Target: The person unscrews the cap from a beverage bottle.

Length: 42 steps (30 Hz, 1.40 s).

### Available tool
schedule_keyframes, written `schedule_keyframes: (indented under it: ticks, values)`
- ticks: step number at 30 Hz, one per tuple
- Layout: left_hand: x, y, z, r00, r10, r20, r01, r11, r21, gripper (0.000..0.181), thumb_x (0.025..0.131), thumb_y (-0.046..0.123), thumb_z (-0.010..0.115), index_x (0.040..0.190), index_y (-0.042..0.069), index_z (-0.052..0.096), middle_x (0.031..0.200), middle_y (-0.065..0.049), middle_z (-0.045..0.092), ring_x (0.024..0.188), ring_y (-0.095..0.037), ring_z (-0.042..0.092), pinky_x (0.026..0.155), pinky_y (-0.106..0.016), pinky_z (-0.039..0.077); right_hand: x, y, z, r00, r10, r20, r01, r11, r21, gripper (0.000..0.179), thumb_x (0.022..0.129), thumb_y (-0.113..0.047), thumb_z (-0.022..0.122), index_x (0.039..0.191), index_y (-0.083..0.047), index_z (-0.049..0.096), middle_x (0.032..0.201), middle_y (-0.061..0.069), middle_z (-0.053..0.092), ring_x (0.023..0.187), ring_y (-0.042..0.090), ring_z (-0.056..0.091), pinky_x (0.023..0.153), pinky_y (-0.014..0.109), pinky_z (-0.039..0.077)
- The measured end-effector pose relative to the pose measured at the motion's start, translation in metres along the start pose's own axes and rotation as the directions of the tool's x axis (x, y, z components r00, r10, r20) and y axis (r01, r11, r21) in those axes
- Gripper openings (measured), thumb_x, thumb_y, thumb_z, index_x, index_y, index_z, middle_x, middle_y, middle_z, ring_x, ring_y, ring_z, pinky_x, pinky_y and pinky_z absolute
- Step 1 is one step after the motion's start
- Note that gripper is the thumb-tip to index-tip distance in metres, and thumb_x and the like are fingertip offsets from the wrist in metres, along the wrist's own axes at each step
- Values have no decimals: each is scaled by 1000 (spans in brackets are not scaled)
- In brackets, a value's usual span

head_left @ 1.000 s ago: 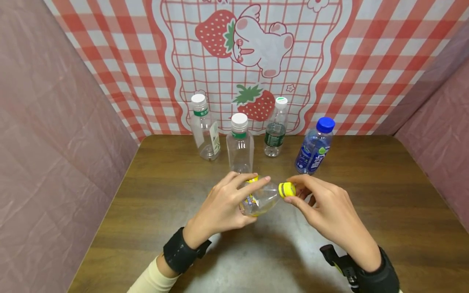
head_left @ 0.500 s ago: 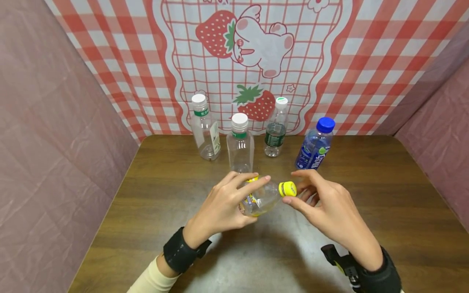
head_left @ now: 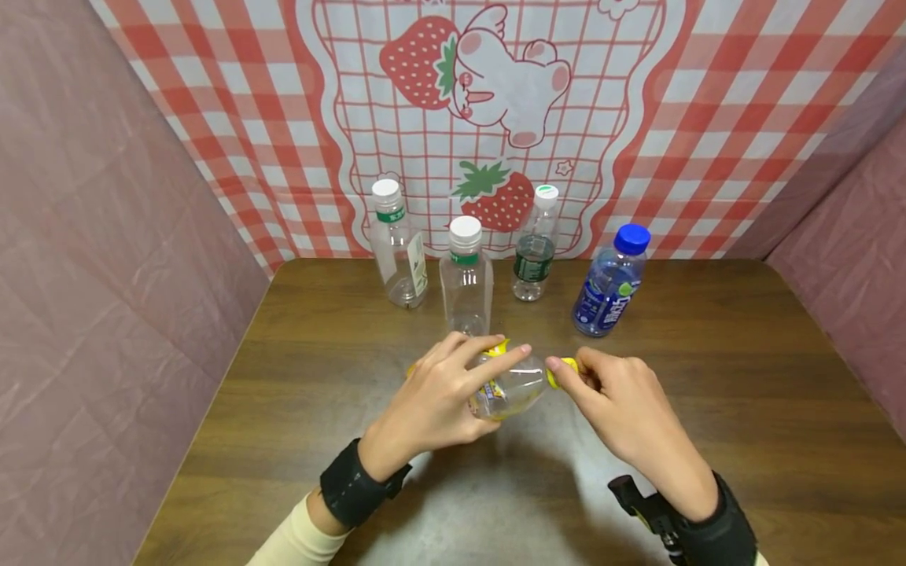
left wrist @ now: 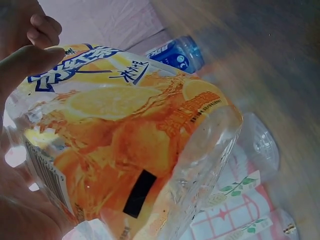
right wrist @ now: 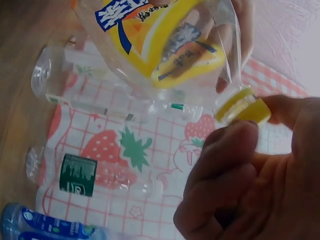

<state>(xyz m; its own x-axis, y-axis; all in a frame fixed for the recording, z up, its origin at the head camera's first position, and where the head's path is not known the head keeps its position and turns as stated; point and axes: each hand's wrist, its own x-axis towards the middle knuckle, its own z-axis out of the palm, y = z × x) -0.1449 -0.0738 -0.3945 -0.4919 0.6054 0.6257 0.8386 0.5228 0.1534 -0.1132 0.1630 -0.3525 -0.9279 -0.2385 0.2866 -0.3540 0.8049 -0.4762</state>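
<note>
My right hand [head_left: 626,397], parted from the round yellow plastic cap [right wrist: 257,111] half a second ago, now pinches it, likely gaining purchase for turning. Over the brown wooden bench [head_left: 333,330], my left hand [head_left: 433,393] grips the clear, yellow-labelled plastic bottle [head_left: 525,385] sideways.

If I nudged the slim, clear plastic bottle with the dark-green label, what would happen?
That green-labelled bottle looks empty, so it's probably light. Standing tall and narrow, it might tip easily; its round body could then roll.

The left grip [head_left: 442,389] curves, fingers spread, while the right grip [head_left: 626,401] pinches between thumb and bent fingers.
</note>
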Motion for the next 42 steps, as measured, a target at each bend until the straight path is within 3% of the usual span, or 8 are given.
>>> schedule_keyframes:
  ticks: [7, 12, 17, 26, 30, 34, 38, 42]
  values:
    - [0, -1, 1, 1000, -17, 21, 17, 1000, -12, 91, 58, 41, 81, 142, 26, 49, 127, -6, 55, 101, -20, 48, 83, -30, 41, -2, 9, -10, 983, -177, 43, 175, 984, 42, 18, 91, -37, 60, 96, -20, 54, 65, -15, 48, 52, 2, 43, 44, 22, 37]
    - [-1, -2, 1, 1000, -27, 10, 27, 1000, -13, 90, 58, 42, 80, 141, 26, 50, 125, -5, 55, 101, -19, 48, 83, -29, 42, 1, 10, -12, 954, -299, -28, 300, 948, 108, 28, 83, -21, 72, 107, -18, 59, 78, -16, 55, 63, -1, 51, 50, 20, 44]
    - [-1, -3, 1, 999, -39, 2, 39, 999, -19, 91, 57, 41, 81, 141, 26, 50, 125, -5, 55, 102, -19, 48, 82, -30, 43, 3, 8, -12, 939, -336, -70, 342, 929, 144, 33, 80, -18, 75, 109, -14, 62, 87, -13, 59, 67, -2, 54, 53, 19, 47]
    - [0, -1, 1, 999, -33, 8, 33, 999, -23, 92, 57, 41, 81, 142, 26, 49, 126, -4, 55, 103, -19, 48, 83, -29, 43, 3, 3, -5, 979, -161, -123, 180, 970, 165, 19, 90, -25, 65, 102, -11, 64, 74, -11, 61, 62, 1, 57, 52, 24, 49]
    - [-1, -1, 0, 999, -36, 5, 36, 999, -16, 91, 58, 42, 81, 142, 27, 49, 126, -4, 55, 103, -19, 48, 83, -30, 43, 2, 1, -4, 996, -46, -77, 59, 981, 185, 24, 90, -35, 62, 93, -11, 63, 67, -10, 60, 53, 2, 56, 45, 25, 46]
    - [-1, -1, 0, 999, -34, 5, 34, 999, -7, 91, 58, 42, 80, 142, 27, 49, 126, -5, 55, 103, -20, 48, 83, -31, 42, 1, 0, -5, 998, 49, -39, -42, 988, 149, 31, 89, -46, 60, 80, -15, 62, 61, -11, 57, 49, 2, 54, 42, 26, 43]
    - [-1, -2, 0, 999, -35, 7, 35, 999, -5, 91, 58, 42, 80, 142, 28, 49, 126, -5, 55, 103, -20, 48, 84, -32, 42, 0, 0, -6, 998, 53, -28, -48, 988, 147, 32, 89, -47, 59, 79, -16, 62, 60, -12, 58, 50, 4, 55, 42, 27, 42]
    - [-1, -3, 0, 999, -44, 6, 44, 999, 3, 90, 58, 42, 81, 141, 27, 50, 126, -4, 54, 101, -19, 47, 82, -32, 43, 1, 2, -5, 997, -52, -53, 59, 986, 154, 26, 89, -38, 63, 89, -12, 65, 70, -9, 61, 59, 4, 56, 49, 25, 46]
